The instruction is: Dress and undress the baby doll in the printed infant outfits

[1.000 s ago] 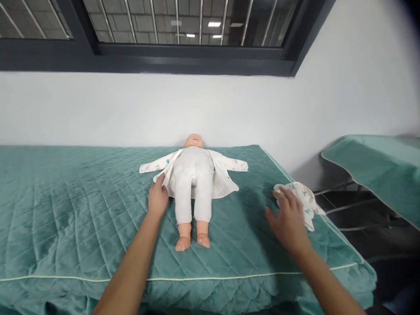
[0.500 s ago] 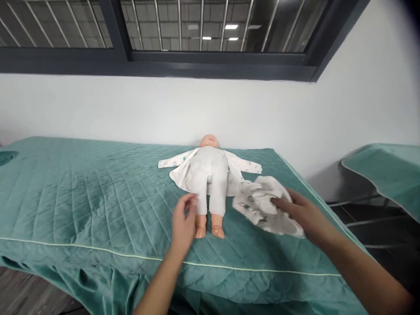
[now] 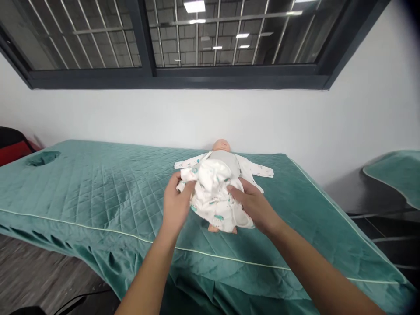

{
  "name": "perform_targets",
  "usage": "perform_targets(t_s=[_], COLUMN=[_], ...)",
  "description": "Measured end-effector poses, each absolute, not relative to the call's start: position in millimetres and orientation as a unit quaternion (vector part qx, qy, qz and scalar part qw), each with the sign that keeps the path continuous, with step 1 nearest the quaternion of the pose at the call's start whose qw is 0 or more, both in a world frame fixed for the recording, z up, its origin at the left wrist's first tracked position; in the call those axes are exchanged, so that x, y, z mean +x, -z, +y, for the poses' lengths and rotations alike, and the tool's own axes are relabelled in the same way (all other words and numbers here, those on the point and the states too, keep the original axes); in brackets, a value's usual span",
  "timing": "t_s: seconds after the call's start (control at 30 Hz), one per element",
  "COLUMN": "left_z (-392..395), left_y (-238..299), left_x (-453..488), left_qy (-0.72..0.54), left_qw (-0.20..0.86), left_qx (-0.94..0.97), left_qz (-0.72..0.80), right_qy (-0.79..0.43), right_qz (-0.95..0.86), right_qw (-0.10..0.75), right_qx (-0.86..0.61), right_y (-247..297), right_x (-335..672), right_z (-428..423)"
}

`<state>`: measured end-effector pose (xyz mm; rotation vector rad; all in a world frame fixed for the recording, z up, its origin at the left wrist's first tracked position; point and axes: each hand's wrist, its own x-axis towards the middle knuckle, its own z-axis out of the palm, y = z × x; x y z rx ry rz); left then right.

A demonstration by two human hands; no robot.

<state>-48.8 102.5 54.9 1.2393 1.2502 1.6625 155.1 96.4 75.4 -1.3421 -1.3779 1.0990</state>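
Between my two hands is a crumpled white baby garment (image 3: pixel 215 192) with small green and dark prints. My left hand (image 3: pixel 177 197) pinches its left side, and my right hand (image 3: pixel 251 201) grips its right side. Behind and below it a baby doll (image 3: pixel 222 145) lies on its back, head toward the wall. The doll's grey-white body lies on an opened white printed jacket (image 3: pixel 257 169), whose sleeves spread to both sides. The held garment hides the doll's legs; only parts of its feet show under the lower edge.
The doll lies on a bed with a quilted green cover (image 3: pixel 108 188), which has a face hole (image 3: pixel 42 158) at the left end. A white wall and a dark-framed window (image 3: pixel 229 82) rise behind. Another green-covered surface (image 3: pixel 397 175) stands at right, a red and black object (image 3: pixel 15 146) at far left.
The garment has moved left from beside the doll to over its legs. My left hand, free before, now grips it too. The camera view has shifted.
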Motion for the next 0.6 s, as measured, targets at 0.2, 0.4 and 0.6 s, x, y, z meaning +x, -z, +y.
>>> perform_targets(t_s=[0.2,0.4,0.6], left_z=[106.4,103.7,94.3], left_y=[-108.5,-163.7,-222.5], left_x=[-66.9,-81.6,-86.2], left_qy=[-0.688,-0.565,-0.453], left_qw=[0.492,0.478,0.46], left_qx=[0.376,0.568,0.718], left_qz=[0.377,0.361,0.259], right_qy=[-0.337,-0.059,-0.009], right_qz=[-0.683,-0.806,-0.895], right_qw=[0.282,0.389,0.327], right_qx=[-0.584,-0.443,-0.302], right_y=[-78.7,-139.9,-246.2], right_x=[165.8,150.2,135.2], right_z=[98.1,72.9,61.2])
